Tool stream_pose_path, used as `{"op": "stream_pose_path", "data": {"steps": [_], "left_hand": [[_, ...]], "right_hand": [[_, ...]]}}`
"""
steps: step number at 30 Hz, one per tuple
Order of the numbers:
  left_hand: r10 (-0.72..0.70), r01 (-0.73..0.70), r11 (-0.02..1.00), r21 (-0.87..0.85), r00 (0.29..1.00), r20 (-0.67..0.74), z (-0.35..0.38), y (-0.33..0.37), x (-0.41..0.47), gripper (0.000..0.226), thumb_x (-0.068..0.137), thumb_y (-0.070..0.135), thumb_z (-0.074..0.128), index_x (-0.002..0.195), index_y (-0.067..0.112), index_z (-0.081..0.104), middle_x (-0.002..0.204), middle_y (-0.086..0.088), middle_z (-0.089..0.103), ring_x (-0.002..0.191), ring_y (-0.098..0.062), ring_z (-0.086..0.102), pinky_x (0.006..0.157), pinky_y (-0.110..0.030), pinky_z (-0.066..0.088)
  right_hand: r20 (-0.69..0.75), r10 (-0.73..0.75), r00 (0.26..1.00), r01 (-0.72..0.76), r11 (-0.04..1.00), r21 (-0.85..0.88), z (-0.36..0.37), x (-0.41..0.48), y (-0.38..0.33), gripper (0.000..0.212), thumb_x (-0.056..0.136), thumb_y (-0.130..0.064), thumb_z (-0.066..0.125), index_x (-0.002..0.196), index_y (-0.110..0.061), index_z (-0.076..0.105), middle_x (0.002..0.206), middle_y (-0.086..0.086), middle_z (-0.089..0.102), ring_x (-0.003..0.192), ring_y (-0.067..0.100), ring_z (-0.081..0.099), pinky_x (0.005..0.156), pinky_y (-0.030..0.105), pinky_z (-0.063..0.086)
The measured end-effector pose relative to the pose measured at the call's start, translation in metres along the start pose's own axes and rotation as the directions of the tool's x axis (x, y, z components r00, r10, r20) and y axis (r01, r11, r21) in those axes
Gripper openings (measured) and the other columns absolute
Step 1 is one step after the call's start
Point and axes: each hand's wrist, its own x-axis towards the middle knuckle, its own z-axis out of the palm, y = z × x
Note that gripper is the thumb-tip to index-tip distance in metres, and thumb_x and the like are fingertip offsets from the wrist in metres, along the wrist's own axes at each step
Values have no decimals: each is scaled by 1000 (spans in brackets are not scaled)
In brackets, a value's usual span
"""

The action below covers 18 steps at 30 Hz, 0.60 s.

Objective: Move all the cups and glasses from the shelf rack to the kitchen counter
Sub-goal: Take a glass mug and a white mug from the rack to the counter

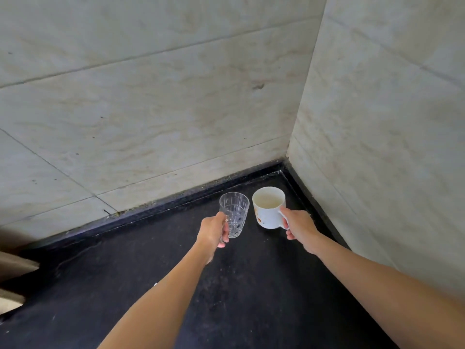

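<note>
A clear patterned glass mug is gripped by its handle in my left hand, upright, low over or on the black kitchen counter. Just to its right, a white ceramic mug with a small orange print is held by its handle in my right hand. Both cups are empty and sit near the back right corner of the counter. I cannot tell whether their bases touch the counter. The shelf rack is out of view.
Pale tiled walls close the counter at the back and on the right, meeting at the corner. A beige edge shows at the far left.
</note>
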Motion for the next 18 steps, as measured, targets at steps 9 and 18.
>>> {"op": "stream_pose_path", "data": {"steps": [9, 18], "left_hand": [[-2, 1, 997, -75, 1000, -17, 16, 9, 62, 30, 82, 20, 38, 53, 11, 37, 54, -11, 41, 53, -22, 38, 58, -32, 35], [43, -47, 997, -57, 996, -73, 15, 15, 98, 30, 84, 16, 40, 57, 8, 51, 70, -15, 58, 68, -25, 51, 71, -36, 42]], "right_hand": [[102, -50, 994, 46, 998, 42, 7, 65, -13, 47, 87, -44, 57, 54, -11, 52, 58, 2, 55, 50, 15, 46, 52, 26, 45], [111, -113, 987, 109, 993, 42, 8, 94, -11, 35, 92, -37, 55, 90, -4, 66, 85, 7, 65, 69, 16, 55, 59, 29, 48]]}}
